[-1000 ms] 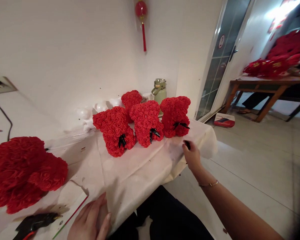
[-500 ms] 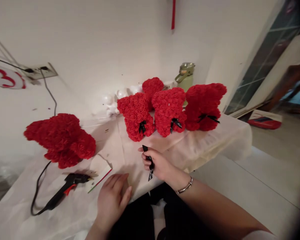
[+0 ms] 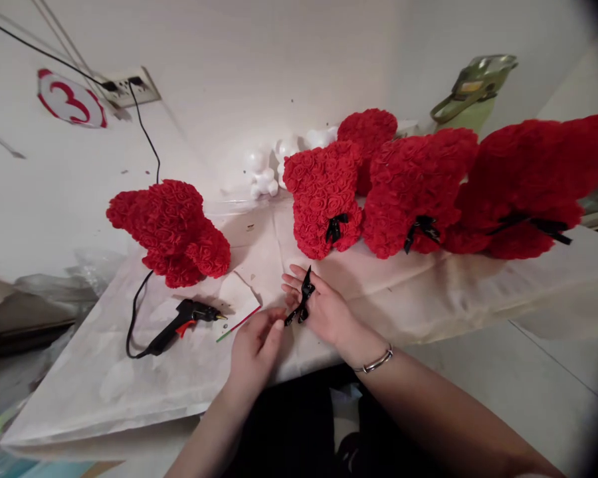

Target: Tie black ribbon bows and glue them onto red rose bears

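A small black ribbon bow (image 3: 303, 299) with pale lettering lies across the palm side of my right hand (image 3: 329, 315), whose fingers are spread under it. With thumb and fingertips, my left hand (image 3: 256, 345) pinches the bow's lower tail. Both hands are over the table's front edge. Just beyond them stands a red rose bear (image 3: 319, 192) wearing a black bow. To its right are another red rose bear (image 3: 413, 192) and a third (image 3: 528, 179), both with black bows. On the left, a red rose bear (image 3: 164, 226) shows no bow from this side.
A black glue gun (image 3: 174, 325) with an orange trigger lies left of my hands, its nozzle by a white card (image 3: 236, 299). Its cord runs behind the left bear. White foam bears (image 3: 262, 172) and a green bottle (image 3: 471, 99) stand along the wall.
My view has swung left and closer. My right hand has opened from a fist around the bow to palm-up, and my left hand has come over to the bow's tail.
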A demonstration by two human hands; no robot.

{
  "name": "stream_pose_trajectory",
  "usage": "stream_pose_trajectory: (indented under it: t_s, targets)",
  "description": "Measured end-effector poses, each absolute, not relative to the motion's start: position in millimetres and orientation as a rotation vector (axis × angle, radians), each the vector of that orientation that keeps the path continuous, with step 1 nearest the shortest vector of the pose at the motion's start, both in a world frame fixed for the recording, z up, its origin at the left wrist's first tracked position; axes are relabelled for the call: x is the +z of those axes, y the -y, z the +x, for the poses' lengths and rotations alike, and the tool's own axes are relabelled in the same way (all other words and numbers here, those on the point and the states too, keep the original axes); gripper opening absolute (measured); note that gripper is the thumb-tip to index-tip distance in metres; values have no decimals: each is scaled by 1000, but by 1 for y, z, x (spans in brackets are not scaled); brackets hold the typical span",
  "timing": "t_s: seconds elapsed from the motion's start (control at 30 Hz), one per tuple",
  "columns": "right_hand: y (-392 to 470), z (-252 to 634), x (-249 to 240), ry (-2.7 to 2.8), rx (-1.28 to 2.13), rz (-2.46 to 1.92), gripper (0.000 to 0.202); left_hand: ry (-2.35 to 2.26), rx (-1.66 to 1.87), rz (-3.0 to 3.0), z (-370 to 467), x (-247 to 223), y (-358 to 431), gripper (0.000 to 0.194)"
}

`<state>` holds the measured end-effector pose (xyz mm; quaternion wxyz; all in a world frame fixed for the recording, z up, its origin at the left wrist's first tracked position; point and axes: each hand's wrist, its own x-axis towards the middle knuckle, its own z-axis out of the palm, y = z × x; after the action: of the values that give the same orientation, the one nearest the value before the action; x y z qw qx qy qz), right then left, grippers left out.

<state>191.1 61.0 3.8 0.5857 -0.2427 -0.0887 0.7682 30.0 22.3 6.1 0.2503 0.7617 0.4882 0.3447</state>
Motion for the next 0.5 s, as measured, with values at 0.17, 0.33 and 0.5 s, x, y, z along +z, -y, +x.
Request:
stream_pose_trajectory:
  t_s: [0.17,0.33,0.5]
  targets:
    - [-61,186,2,199,1785,-524,25,-1356,927,2054,49,5,-42,31]
    - [-61,189,-3,191,1765,-524,27,-1440,805,2158,65,8,-52,16]
    - [-60,188,-8,235,1758,-486,24,-1391,861,1965,63,7,-52,7]
